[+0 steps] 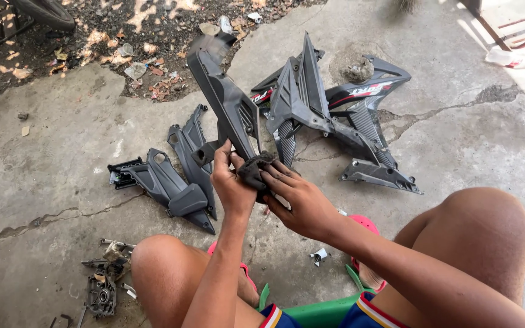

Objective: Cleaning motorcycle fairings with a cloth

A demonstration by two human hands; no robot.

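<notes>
My left hand [229,182] grips the lower end of a long dark grey plastic motorcycle panel [223,97], which stands tilted up off the ground. My right hand [299,197] presses a dark, dirty rag [255,170] against the bottom of that panel, right beside my left hand. Both hands are smeared with grime. My knees sit to either side, low in the view.
More dark fairing panels [329,109] lie on the cracked concrete behind, and two smaller ones [171,182] to the left. Small metal engine parts [101,285] lie at lower left. A green stool [317,313] is under me. Dirt and litter [135,48] cover the far left.
</notes>
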